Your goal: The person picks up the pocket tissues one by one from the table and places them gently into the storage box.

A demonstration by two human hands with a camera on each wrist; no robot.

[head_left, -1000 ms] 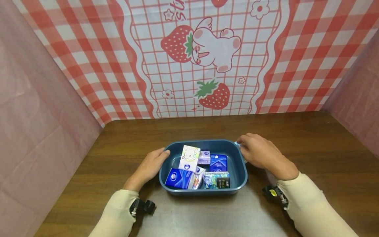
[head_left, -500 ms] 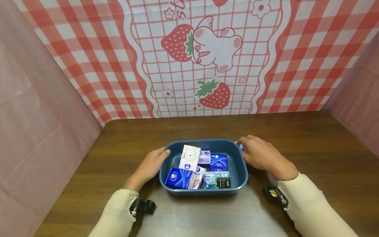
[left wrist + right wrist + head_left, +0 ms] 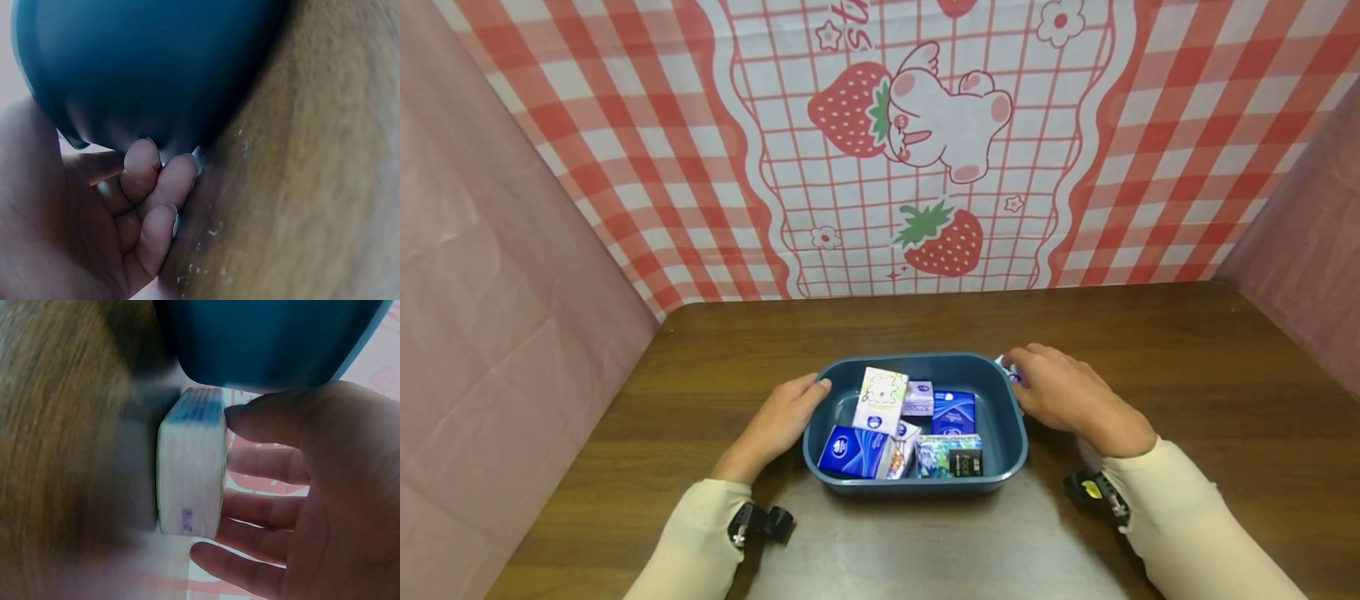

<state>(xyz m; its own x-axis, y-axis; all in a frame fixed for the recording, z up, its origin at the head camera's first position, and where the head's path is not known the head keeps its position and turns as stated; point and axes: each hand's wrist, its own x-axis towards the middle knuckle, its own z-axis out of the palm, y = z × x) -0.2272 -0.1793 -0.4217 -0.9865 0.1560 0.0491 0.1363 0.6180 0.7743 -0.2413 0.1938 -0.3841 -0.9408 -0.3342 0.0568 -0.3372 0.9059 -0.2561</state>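
A dark blue plastic tub [image 3: 1000,483] stands on the table, with several small tissue packs inside: a white one with a cartoon outline [image 3: 880,400], two blue ones [image 3: 853,452] and a green-blue one [image 3: 934,457] among them. My left hand [image 3: 778,417] holds the tub's left end, thumb at the rim and fingers curled against the outer wall [image 3: 144,69]. Beside the tub's right end, another tissue pack [image 3: 192,469] lies flat on the table. My right hand [image 3: 1060,392] rests on top of it with fingers nearly straight, covering most of it in the head view.
The brown wooden table [image 3: 1150,350] reaches back to a red-and-white checked cloth [image 3: 662,167] with strawberry prints. Pink cloth [image 3: 497,250] hangs at both sides. A strap with a camera [image 3: 763,522] sits on each wrist.
My right hand has shifted very slightly right, so a little more of the tissue pack beneath it shows. The left hand and the tub look still.
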